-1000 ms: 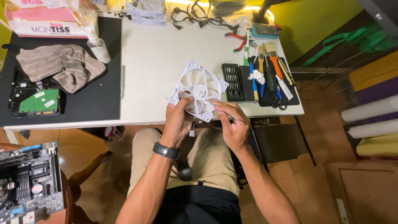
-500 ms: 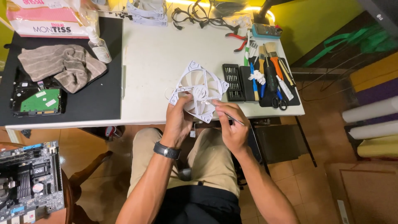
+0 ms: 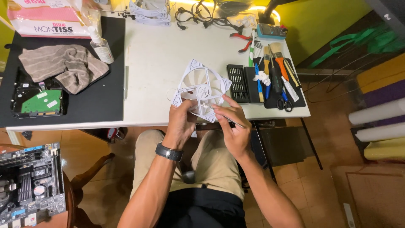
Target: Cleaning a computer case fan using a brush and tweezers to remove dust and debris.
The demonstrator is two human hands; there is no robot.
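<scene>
Both bare forearms are extended upward from the lower part of the frame and are brought together just below its centre. The left hand is raised with its back turned to the camera, the fingers curled forward in a grip; a dark watch is worn on its wrist. The right hand is held just beside it, thumb and fingers pinched together, the wrist bent slightly inward.

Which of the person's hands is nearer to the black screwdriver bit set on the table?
Right. The right hand is just below the bit set; the left hand is farther left, holding the white fan.
</scene>
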